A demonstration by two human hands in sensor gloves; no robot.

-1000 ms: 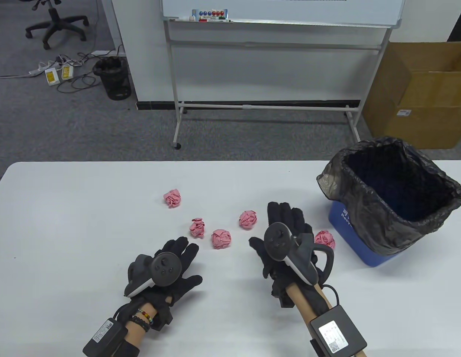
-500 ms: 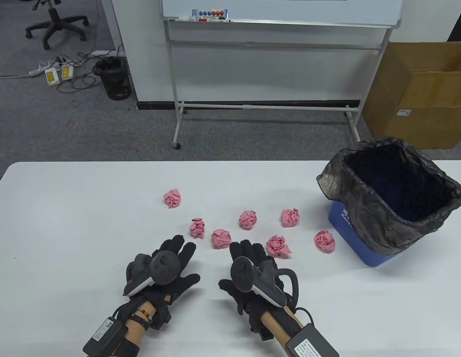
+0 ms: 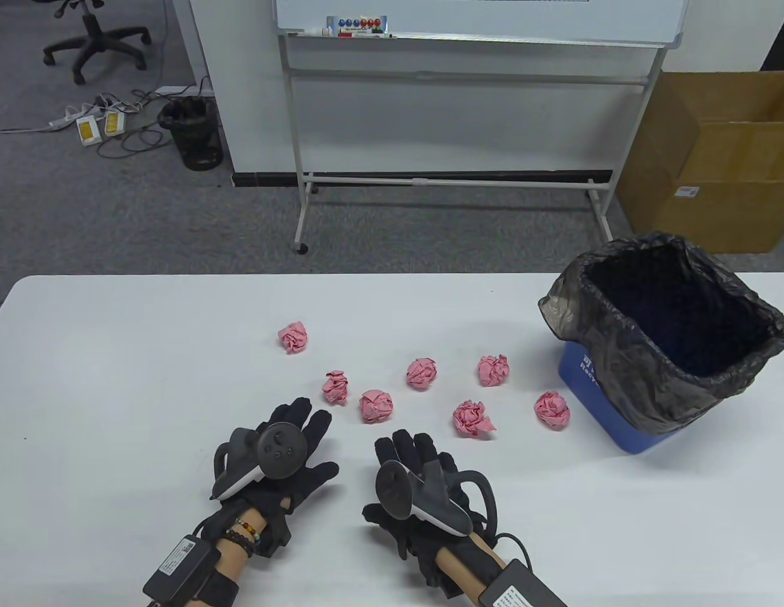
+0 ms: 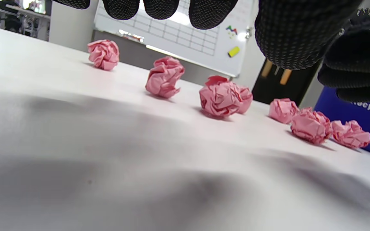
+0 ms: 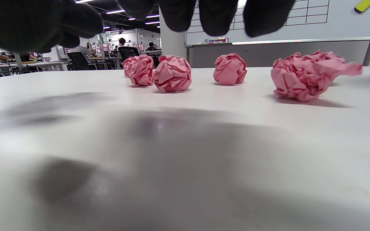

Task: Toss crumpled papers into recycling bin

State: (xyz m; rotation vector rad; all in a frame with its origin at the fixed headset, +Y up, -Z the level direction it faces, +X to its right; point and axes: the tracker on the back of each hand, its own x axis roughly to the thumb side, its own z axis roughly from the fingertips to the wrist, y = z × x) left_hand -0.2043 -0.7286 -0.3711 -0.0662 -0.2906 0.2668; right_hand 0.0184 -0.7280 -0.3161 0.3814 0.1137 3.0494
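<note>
Paper balls, seven of them and all pink, lie scattered across the middle of the white desk [image 3: 114,354], none yet in the bin. The recycling bin [image 3: 594,392] is blue, lined with a black bag folded over its rim, and stands at the desk's right end (its mouth open and tilted a little toward the camera, which should make a toss easy). One ball [image 3: 552,410] sits near the bin's base; another, looser one with a flap sticking out [image 3: 473,418], lies closest to the right hand. The far-left ball [image 3: 294,336] is well apart from the bin.

Both gloved hands hover low over the near edge of the desk, palms down. The left hand [image 3: 291,455] has its fingers spread and relaxed, holding nothing, with two balls [image 3: 375,405] [image 3: 336,387] just ahead of its fingertips. The right hand [image 3: 417,487] is likewise released and empty, fingers pointing toward the papers. This looks like a ready pose before the first pick, so the nearest balls are the natural start.
</note>
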